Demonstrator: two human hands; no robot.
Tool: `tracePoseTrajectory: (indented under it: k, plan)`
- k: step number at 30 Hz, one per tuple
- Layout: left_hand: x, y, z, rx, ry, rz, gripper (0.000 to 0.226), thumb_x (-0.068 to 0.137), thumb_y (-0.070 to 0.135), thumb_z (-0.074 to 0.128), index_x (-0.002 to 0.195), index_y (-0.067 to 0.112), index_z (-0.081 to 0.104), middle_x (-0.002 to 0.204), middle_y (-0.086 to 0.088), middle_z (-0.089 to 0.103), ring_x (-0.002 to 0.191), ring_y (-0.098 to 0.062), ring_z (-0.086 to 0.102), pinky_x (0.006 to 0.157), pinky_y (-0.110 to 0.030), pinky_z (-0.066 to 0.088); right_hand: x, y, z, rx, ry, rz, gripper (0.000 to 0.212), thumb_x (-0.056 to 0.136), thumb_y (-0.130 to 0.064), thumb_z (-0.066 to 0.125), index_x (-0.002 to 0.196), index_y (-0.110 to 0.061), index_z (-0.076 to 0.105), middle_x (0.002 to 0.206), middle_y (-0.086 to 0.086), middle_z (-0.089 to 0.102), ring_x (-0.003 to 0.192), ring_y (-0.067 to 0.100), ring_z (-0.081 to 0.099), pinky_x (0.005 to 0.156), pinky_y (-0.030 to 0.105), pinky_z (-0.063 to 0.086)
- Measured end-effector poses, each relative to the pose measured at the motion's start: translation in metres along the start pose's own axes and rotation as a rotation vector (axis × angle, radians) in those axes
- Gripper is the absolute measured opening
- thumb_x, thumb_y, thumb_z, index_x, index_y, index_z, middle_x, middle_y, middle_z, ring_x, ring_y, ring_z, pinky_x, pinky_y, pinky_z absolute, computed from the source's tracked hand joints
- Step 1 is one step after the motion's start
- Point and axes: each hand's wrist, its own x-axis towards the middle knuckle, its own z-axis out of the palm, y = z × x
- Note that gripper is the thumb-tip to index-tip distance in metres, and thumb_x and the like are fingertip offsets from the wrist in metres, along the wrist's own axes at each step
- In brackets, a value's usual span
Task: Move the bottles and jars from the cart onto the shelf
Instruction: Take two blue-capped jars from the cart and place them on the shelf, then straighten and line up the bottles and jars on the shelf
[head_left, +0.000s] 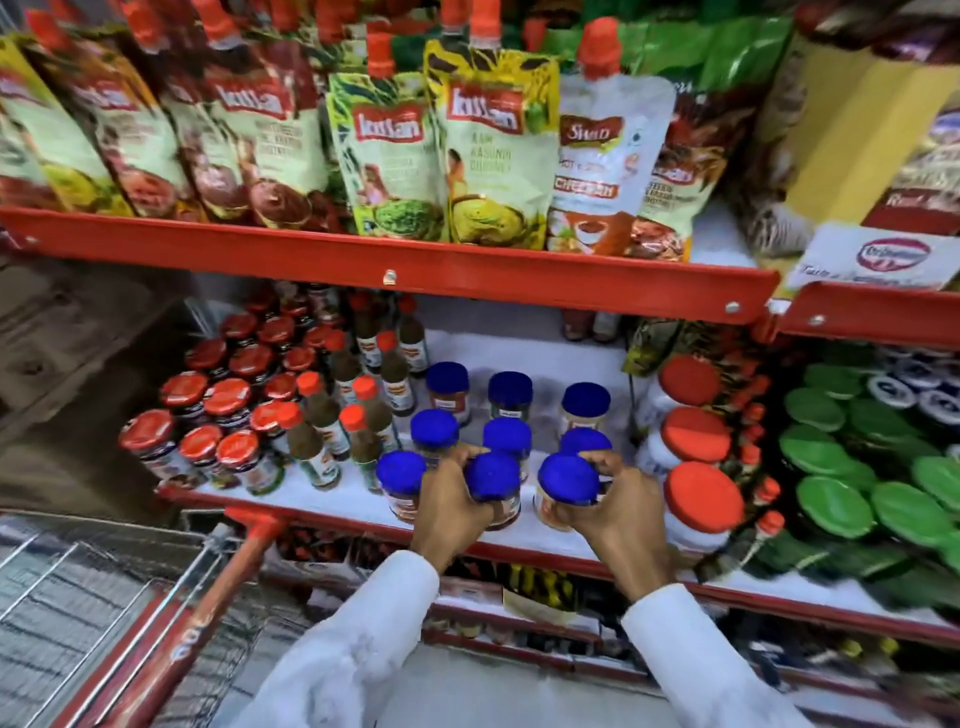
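Shop aisle, red-edged metal shelf (332, 512) w/ a white deck at hand level; wire cart (104, 613) w/ red handle sits below-left of the left hand (451, 506).

Both hands are at the shelf's front edge, each wrapped round one blue-lidded jar. Left hand curls round the centre jar (492, 480), fingers up by the lid, palm on the body. Right hand (621, 506) grips the right jar (567, 483) the same way, thumb over the lid rim. Both jars look to be at or just above the deck; can't tell if fully set down.

Handling, as a guess: clear rigid jars, glass or hard plastic, can't tell which. Full, so fairly heavy for size. Smooth sides + paper label = slippery; take by the body under the lid, not the lid alone. Treat as breakable, set down flat.

More blue-lidded jars stand in rows just beyond the fingers, one just left of the left hand. Further left: slim dark sauce bottles (317, 441) w/ orange caps, then red-lidded jars (202, 410). Right of the right hand: big white tubs (696, 499) w/ red lids, lying tilted.
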Motion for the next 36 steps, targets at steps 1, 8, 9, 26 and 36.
tracePoseTrajectory:
  k: [1,8,9,26,36]
  plan:
    - [0.001,-0.001,0.005,0.007,0.009,0.0,0.053,0.061,0.004,0.082,0.107,0.019,0.06,0.097,0.005,0.068,0.088,-0.013,0.065,0.074,-0.014,0.05,0.002,0.005,0.003,-0.004,0.005,0.015,0.052,0.051,-0.024,0.091,0.099,-0.018,0.072,0.091,0.006,0.078,0.071,0.015,0.062,0.068,0.023,0.044]
    - [0.006,-0.005,0.019,0.035,0.016,0.014,0.046,0.065,0.003,0.076,0.102,0.024,0.059,0.086,0.007,0.065,0.079,-0.014,0.063,0.071,-0.02,0.048,0.005,0.019,0.024,-0.033,0.005,0.09,0.043,0.054,-0.019,0.088,0.092,-0.021,0.068,0.094,0.01,0.072,0.069,0.018,0.056,0.067,0.021,0.039]
    - [0.007,-0.006,0.019,0.033,0.014,0.017,0.045,0.066,0.003,0.076,0.101,0.025,0.059,0.086,0.008,0.065,0.079,-0.014,0.062,0.07,-0.019,0.047,0.004,0.019,0.026,-0.035,0.009,0.085,0.043,0.054,-0.018,0.088,0.091,-0.022,0.067,0.094,0.01,0.072,0.069,0.017,0.055,0.067,0.021,0.039]
    - [-0.017,-0.045,-0.097,-0.111,0.344,0.038,0.028,0.074,0.002,0.067,0.085,0.027,0.069,0.079,0.013,0.074,0.07,-0.001,0.068,0.057,-0.011,0.052,-0.023,-0.07,0.076,-0.011,-0.003,-0.189,0.036,0.075,-0.019,0.077,0.108,-0.026,0.066,0.111,-0.004,0.066,0.101,0.017,0.062,0.089,0.033,0.053]
    - [0.01,-0.103,-0.185,-0.06,0.49,-0.06,0.029,0.076,0.015,0.077,0.1,0.016,0.061,0.086,-0.001,0.069,0.082,-0.02,0.066,0.075,-0.03,0.052,-0.006,-0.136,0.175,0.086,-0.157,-0.136,0.042,0.077,-0.017,0.078,0.116,-0.012,0.064,0.11,0.006,0.071,0.095,0.019,0.066,0.087,0.041,0.058]
